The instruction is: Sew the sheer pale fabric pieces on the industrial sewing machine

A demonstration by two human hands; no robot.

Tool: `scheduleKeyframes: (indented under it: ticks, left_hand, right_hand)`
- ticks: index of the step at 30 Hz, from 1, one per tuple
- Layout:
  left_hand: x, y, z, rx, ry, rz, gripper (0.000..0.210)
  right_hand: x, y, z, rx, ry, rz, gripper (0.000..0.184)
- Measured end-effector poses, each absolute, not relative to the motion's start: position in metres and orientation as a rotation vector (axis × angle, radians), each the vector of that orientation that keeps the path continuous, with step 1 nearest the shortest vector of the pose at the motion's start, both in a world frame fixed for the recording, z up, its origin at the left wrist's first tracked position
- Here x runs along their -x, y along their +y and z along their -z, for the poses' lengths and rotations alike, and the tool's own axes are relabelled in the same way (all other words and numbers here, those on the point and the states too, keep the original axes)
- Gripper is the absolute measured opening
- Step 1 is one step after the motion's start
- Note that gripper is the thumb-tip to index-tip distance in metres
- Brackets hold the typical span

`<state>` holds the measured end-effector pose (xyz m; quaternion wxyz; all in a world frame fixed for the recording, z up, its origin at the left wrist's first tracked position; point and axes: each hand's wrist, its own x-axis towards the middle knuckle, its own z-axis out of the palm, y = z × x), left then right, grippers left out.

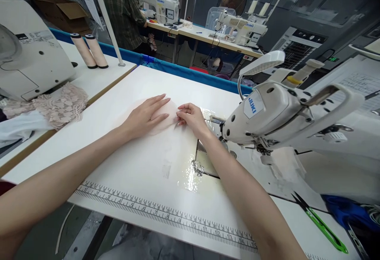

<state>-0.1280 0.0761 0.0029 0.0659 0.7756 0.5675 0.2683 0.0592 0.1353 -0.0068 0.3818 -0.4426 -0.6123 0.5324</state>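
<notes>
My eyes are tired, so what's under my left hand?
Sheer fabric shows at the edges of your left hand, on the white table; whatever lies directly beneath is covered.

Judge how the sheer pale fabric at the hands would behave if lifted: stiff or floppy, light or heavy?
The sheer fabric would probably droop, as it lies thin and flat on the table. It is likely light: the white surface shows through. It may shift easily if pushed, since only the left hand and the right hand's pinch appear to restrain it.
</notes>
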Motion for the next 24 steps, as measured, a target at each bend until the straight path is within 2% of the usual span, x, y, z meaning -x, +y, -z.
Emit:
scheduleKeyframes:
  ticks: [5,11,14,16,20,24]
  left_hand:
    - [0.136,0.077,-0.001,-2.305,1.745,-0.595,0.075]
    - [0.145,0.08,-0.005,-2.274,1.715,-0.492,0.096]
    - [0.147,0.081,-0.011,-2.219,1.741,-0.439,0.105]
    - [0.147,0.082,-0.013,-2.187,1.77,-0.432,0.101]
    - [0.148,0.085,-0.013,-2.2,1.799,-0.487,0.075]
    - [0.149,0.084,-0.009,-2.238,1.853,-0.394,0.068]
  right_hand:
    - [-0.059,0.133,0.007,1.231,-1.84,-1.096,0.011]
    - [-0.07,0.125,-0.009,1.43,-2.168,-0.554,0.03]
    - [-0.08,0.106,-0.018,1.506,-2.284,-0.395,0.041]
    - [-0.089,0.085,-0.022,1.511,-2.364,-0.33,0.044]
    - [-0.117,0.028,-0.028,1.285,-2.642,-0.11,0.046]
    - [-0.162,-0.029,-0.031,1.192,-2.645,-0.151,0.037]
